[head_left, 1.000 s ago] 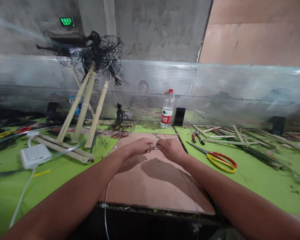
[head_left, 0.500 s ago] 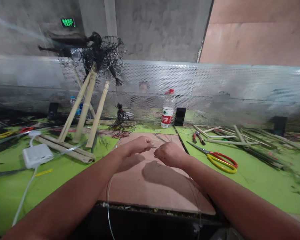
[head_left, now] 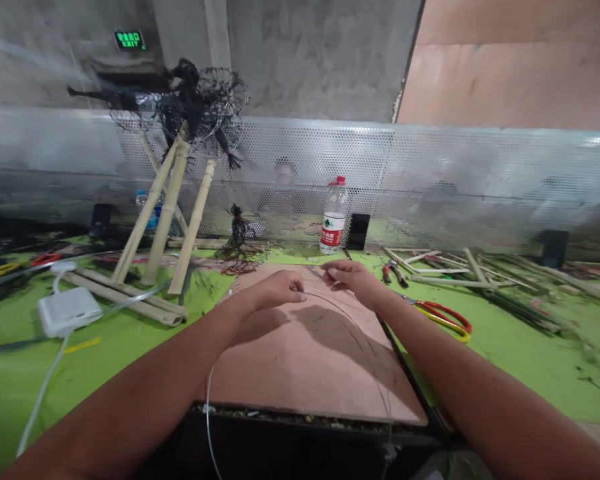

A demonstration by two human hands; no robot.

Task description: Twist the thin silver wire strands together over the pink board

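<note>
My left hand (head_left: 279,289) is closed in a pinch above the pinkish-brown board (head_left: 290,360). Between its thumb and finger is a thin wire (head_left: 341,309), which curves right across the board and down past its front edge. A pale strand of the same thin kind hangs in a loop below my left forearm. My right hand (head_left: 349,277) is apart from the left, over the board's far right part. Its fingers are loosely bent and spread, with nothing visible in them. Scissors (head_left: 445,317) with red and yellow handles lie beside my right forearm, which partly covers them.
Bamboo pieces (head_left: 167,213) stand at the left, topped by a dark wire tangle (head_left: 195,100). A white adapter (head_left: 70,311) with a cable lies nearer. A water bottle (head_left: 333,217) and a phone (head_left: 359,231) stand at the back. Pliers (head_left: 395,273) and bamboo strips (head_left: 475,267) lie right.
My right hand has moved away from my left, up and to the right, and its fingers have loosened. My left hand keeps its pinch. The view has shifted slightly.
</note>
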